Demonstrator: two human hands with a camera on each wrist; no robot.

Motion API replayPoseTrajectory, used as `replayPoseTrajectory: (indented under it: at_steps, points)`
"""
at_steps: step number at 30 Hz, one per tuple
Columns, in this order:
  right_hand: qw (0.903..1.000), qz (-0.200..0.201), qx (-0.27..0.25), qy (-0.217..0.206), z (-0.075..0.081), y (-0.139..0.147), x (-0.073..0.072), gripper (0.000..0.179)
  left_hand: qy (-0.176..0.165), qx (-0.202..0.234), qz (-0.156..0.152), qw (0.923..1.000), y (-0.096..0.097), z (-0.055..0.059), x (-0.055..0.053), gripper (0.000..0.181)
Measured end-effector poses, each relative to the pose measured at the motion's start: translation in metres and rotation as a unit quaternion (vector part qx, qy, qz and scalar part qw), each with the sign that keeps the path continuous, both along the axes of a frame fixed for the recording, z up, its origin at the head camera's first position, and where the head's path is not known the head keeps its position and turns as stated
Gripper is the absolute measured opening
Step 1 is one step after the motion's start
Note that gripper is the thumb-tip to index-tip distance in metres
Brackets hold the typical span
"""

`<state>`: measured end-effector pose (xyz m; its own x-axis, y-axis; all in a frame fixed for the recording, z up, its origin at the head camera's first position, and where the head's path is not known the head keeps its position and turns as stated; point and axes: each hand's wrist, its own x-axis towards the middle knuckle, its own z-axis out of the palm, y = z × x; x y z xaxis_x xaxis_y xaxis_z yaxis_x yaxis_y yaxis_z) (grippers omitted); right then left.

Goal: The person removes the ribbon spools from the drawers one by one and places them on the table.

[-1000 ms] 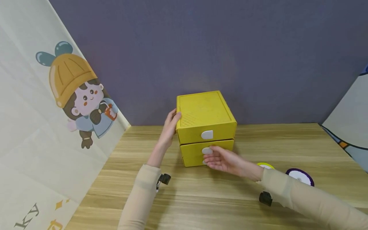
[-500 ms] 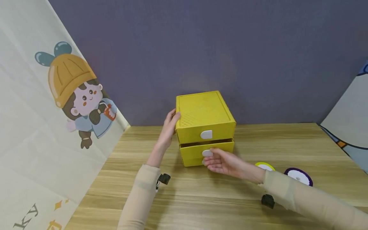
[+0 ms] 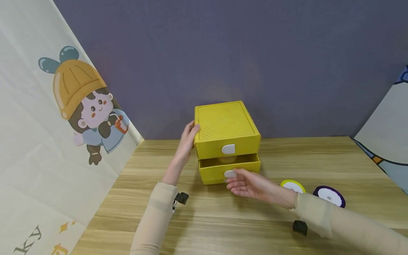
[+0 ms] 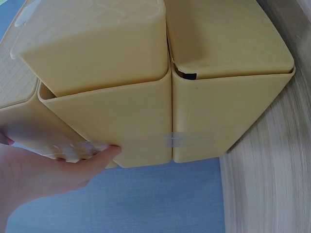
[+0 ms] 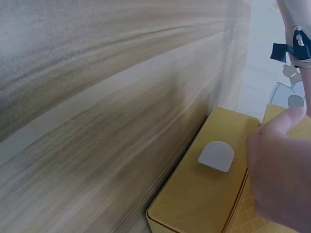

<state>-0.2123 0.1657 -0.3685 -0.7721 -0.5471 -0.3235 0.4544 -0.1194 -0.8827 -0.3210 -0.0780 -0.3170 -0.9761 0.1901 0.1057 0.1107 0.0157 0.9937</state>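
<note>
Yellow three-drawer unit (image 3: 226,120) stands on the table (image 3: 287,152), between left and right fingers. Left hand (image 3: 187,141): fingers laid along the unit's left side, thumb on top edge, not clenched. Right hand (image 3: 250,182): fingers and thumb pinch the white tab (image 3: 228,174) of the middle drawer (image 3: 211,174), partly out. Bottom drawer (image 5: 194,189) sits just below the right fingers. Yellow-rimmed disc (image 3: 291,185) and purple-rimmed disc (image 3: 324,193) lie right of the right fingers, purple farther out
</note>
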Motion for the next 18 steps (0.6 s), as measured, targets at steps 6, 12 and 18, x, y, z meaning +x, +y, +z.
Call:
replayPoseTrajectory:
  at_steps: [6, 12, 18]
  points:
    - [1.0000, 0.001, 0.005, 0.000, 0.000, 0.000, 0.007, 0.053, -0.004, 0.001, 0.004, 1.0000, 0.000, 0.000, 0.000, 0.066]
    - [0.9999, 0.008, 0.009, 0.000, -0.001, 0.002, 0.015, 0.050, -0.005, -0.001, 0.002, 1.0000, -0.001, 0.001, 0.001, 0.065]
    - [0.9999, 0.011, 0.005, 0.003, -0.001, 0.004, 0.024, 0.051, -0.005, 0.003, 0.005, 1.0000, 0.000, 0.001, 0.000, 0.065]
